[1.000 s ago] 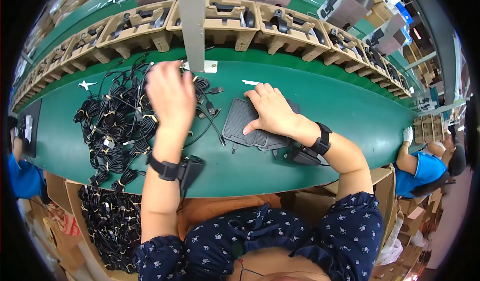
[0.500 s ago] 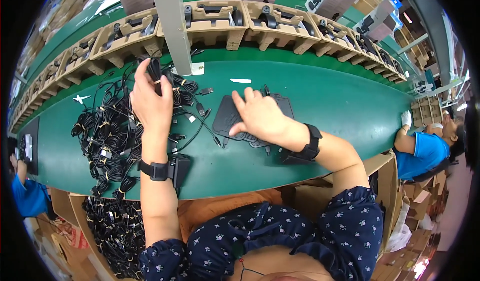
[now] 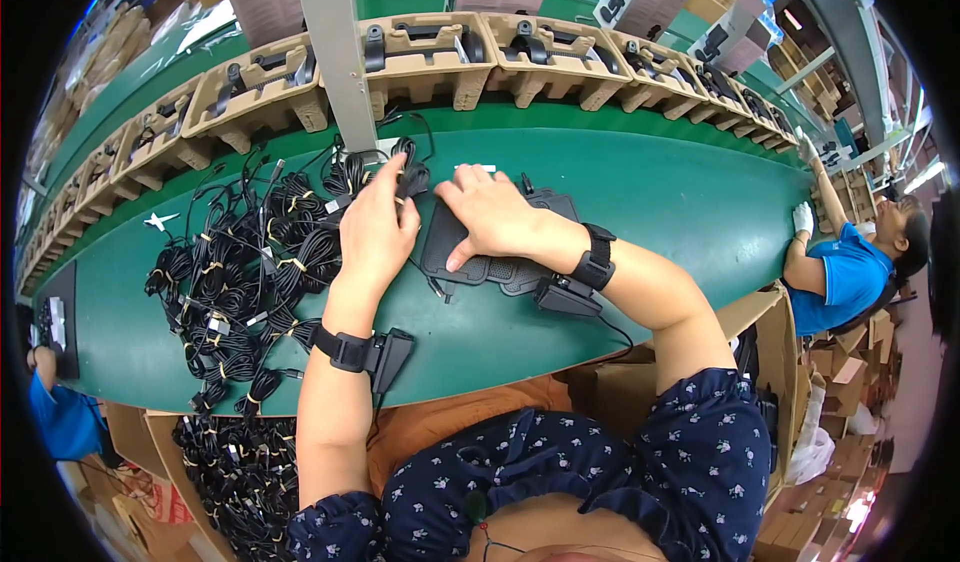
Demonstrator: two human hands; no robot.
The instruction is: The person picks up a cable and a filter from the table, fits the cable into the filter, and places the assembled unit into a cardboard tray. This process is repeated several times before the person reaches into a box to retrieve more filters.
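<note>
My left hand [image 3: 377, 228] is closed on a coiled black cable bundle [image 3: 412, 176] at the right edge of a big heap of tied black cables [image 3: 240, 272] on the green bench. Just to its right, my right hand [image 3: 492, 214] lies flat, fingers spread, on a dark grey flat pad [image 3: 495, 260] resting on the bench. The two hands almost touch. Each wrist wears a black band with a small black box.
A row of tan moulded pulp trays [image 3: 420, 57] holding black parts runs along the bench's far side, behind a grey upright post [image 3: 335, 57]. More cables fill a carton [image 3: 225, 472] at lower left. A person in blue [image 3: 845, 272] works at the right.
My left hand has come down and to the right with the cable bundle, from high over the heap to beside the pad. My right hand stayed on the pad.
</note>
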